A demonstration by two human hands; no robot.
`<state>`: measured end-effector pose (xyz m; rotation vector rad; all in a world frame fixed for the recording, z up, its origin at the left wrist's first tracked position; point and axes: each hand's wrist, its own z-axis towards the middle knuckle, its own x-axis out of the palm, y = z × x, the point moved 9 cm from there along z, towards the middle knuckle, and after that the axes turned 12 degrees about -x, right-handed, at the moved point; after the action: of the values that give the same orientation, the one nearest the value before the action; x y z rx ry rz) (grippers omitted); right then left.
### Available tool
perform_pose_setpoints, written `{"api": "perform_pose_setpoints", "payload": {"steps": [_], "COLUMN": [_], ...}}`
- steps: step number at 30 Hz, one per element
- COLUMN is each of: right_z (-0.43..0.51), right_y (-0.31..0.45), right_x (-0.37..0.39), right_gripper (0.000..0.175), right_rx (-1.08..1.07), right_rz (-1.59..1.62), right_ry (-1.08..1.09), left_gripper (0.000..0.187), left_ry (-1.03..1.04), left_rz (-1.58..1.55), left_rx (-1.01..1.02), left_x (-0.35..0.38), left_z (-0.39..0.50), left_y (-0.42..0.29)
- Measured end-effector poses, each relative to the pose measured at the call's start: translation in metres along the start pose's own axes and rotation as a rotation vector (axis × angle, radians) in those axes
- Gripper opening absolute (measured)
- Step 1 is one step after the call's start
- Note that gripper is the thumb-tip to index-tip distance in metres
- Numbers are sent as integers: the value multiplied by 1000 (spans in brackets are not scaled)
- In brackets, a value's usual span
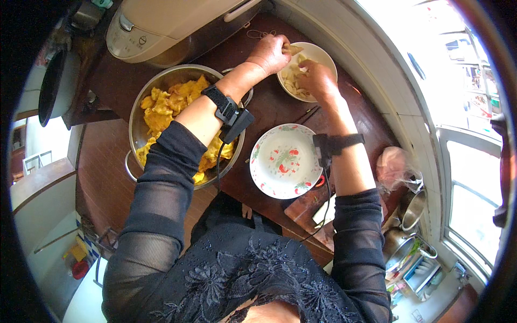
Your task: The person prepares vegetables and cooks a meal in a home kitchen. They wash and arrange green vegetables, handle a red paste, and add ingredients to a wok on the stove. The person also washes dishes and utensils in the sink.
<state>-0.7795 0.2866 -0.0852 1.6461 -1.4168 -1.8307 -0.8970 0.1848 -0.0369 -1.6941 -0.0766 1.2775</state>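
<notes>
A white bowl (328, 60) holding peeled garlic cloves (290, 80) stands near the back of the dark red counter. My left hand (271, 54) is closed around a pale brownish piece (294, 49), perhaps ginger, at the bowl's upper left rim. Over the cloves is my right hand (317, 78), its fingers bent down into the bowl; whether they grip a clove is hidden. Nearer to me sits a white plate with red and green patterns (284, 161), with nothing on it. Beneath my left forearm, a large steel pan (135, 117) holds yellow fried egg (159, 117).
A cream rice cooker (133, 36) stands at the back left. Dark chopsticks (309, 115) lie between bowl and plate. A cutting board (301, 212) with a white-bladed knife or similar flat object (325, 210) is at the near edge. A plastic bag (391, 165) lies by the tiled wall.
</notes>
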Motion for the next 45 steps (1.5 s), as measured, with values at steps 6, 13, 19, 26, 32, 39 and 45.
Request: {"api": "perform_pose_setpoints", "payload": {"steps": [6, 13, 19, 26, 32, 39, 45], "right_z": [14, -65, -108, -166, -248, -440, -670], "right_y": [19, -1, 20, 26, 7, -1, 11], "right_x": [6, -42, -29, -61, -82, -120, -164], "right_gripper": [30, 34, 51, 50, 26, 14, 15], "right_rx": [-171, 44, -123, -256, -182, -185, -194], "right_rz": [-437, 1023, 2104, 2194, 1874, 981, -388], "right_ry": [65, -67, 41, -171, -431, -939, -1205], "left_gripper": [26, 22, 21, 18, 21, 40, 47], "left_ry": [-36, -79, 17, 30, 541, 1138, 1523], "left_rz": [23, 121, 618, 10, -486, -1239, -1445], "left_rx": [41, 45, 209, 454, 210, -662, -776], "left_x": [-3, -3, 19, -4, 41, 145, 243], "left_z": [-3, -9, -36, -67, -173, -401, -584], "left_y": [-4, -12, -48, -120, -173, -217, -316]}}
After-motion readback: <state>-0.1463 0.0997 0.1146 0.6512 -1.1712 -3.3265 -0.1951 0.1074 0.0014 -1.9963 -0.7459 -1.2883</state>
